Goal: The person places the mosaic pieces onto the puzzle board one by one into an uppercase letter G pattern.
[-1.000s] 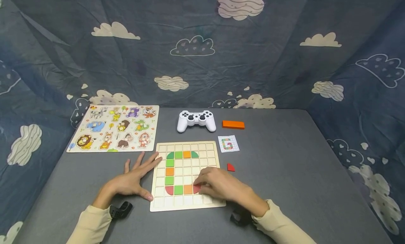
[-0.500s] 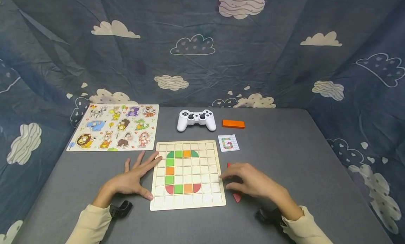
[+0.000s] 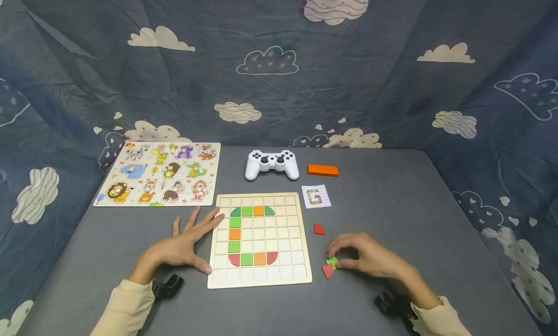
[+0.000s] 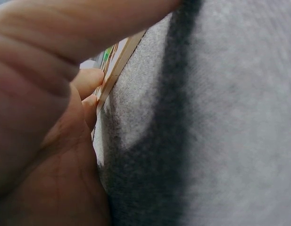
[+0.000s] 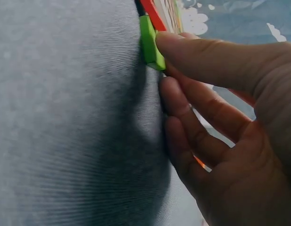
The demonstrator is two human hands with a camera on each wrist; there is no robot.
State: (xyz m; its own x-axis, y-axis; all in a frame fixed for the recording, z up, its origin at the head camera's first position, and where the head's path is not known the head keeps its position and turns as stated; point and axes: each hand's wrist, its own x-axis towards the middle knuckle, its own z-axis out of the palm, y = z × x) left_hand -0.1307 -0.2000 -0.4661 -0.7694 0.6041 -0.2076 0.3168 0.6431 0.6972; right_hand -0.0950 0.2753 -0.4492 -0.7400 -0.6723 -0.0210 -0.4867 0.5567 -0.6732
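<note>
A wooden grid board (image 3: 283, 273) lies in front of me with green, orange and red tiles set in a C-like curve. My left hand (image 3: 187, 244) rests flat on the grey table, fingers spread, fingertips against the board's left edge (image 4: 119, 68). To the right of the board, my right hand (image 3: 344, 258) curls over a small green tile (image 3: 333, 261) and pinches it between thumb and fingers on the table. In the right wrist view the thumb tip presses the green tile (image 5: 151, 42), with a red tile (image 5: 152, 14) just beyond. That red triangular tile (image 3: 327, 270) lies beside the green one.
A red quarter-round tile (image 3: 319, 229) lies right of the board. Behind it are a pattern card (image 3: 316, 196), an orange block (image 3: 322, 170) and a white game controller (image 3: 271, 164). An animal peg puzzle (image 3: 159, 174) sits at the back left. Cloud-print cloth walls surround the table.
My right hand left the board's lower row, where a red quarter tile now sits, moved right over the table and took hold of the green tile. The left hand stayed put.
</note>
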